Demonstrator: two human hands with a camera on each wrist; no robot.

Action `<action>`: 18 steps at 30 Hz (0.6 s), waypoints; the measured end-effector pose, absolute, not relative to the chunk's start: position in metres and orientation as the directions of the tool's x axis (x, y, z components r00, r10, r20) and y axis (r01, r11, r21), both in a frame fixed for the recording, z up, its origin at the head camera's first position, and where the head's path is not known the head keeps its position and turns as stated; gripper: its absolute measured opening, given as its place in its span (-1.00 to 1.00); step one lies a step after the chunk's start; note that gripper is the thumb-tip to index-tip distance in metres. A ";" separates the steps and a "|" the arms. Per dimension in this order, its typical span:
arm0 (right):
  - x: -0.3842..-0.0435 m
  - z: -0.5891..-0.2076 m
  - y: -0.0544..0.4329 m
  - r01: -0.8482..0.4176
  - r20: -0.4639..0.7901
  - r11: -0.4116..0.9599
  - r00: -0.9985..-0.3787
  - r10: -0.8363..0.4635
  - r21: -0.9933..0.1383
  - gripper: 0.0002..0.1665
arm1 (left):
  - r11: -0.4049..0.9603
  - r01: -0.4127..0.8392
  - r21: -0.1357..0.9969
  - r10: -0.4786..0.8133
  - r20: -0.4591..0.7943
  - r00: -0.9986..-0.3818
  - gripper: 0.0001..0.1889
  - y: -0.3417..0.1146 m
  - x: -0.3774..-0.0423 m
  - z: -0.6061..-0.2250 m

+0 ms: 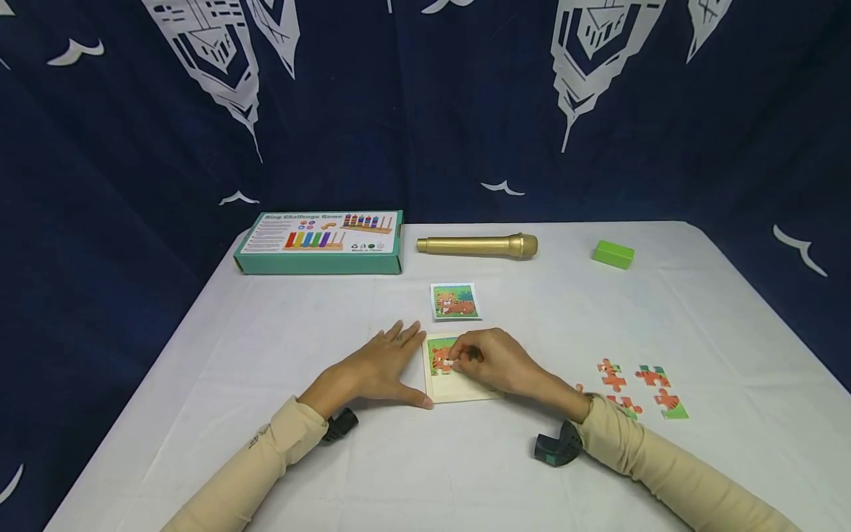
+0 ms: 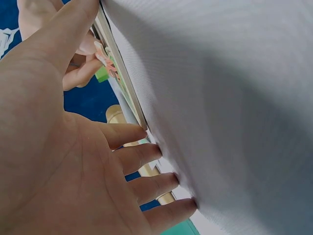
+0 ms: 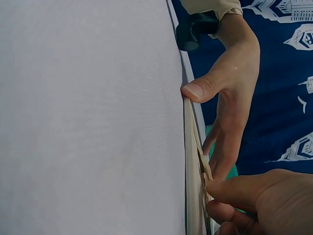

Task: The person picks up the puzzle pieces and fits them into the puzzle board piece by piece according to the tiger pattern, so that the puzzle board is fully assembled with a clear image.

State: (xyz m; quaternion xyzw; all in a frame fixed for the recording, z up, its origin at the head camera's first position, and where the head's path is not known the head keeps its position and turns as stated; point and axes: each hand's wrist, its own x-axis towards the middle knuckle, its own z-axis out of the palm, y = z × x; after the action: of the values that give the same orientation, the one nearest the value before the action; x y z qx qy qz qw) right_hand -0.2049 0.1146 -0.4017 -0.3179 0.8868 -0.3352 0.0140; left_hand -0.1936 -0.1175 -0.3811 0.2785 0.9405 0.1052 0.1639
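Observation:
A pale wooden puzzle board (image 1: 465, 389) lies in front of me, with a tiger picture partly laid at its upper left. My left hand (image 1: 382, 372) rests spread along its left side, thumb at the near corner and index fingertip at the far corner. Over the board, my right hand (image 1: 499, 360) pinches a jigsaw piece (image 2: 108, 61) between thumb and fingers; the piece stands tilted at the picture's edge. The fingers hide part of it and the board's right side. Just beyond the board is a small tiger picture card (image 1: 456, 302).
Several loose jigsaw pieces (image 1: 653, 377) lie on the white table to the right, some partly behind the right forearm. Along the back are a Ring Challenge Game box (image 1: 319, 244), a gold microphone (image 1: 475, 246) and a green block (image 1: 613, 254).

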 end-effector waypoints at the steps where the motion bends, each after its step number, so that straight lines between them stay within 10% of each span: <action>1: -0.205 -0.402 0.114 -0.560 0.191 0.580 -0.796 -0.574 -0.592 -0.94 | 0.823 0.489 0.289 0.558 -0.250 -0.791 0.21 -0.118 -0.194 -0.381; 18: -0.203 -0.402 0.114 -0.578 0.196 0.602 -0.791 -0.580 -0.551 -0.92 | 0.818 0.500 0.284 0.566 -0.250 -0.785 0.23 -0.119 -0.194 -0.382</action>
State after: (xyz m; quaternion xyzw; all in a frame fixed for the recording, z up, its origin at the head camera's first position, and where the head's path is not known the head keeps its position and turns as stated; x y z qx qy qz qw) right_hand -0.2030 0.1136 -0.4018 -0.3235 0.8950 -0.3073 0.0013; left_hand -0.1940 -0.1188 -0.3818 0.2838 0.9393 0.1018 0.1640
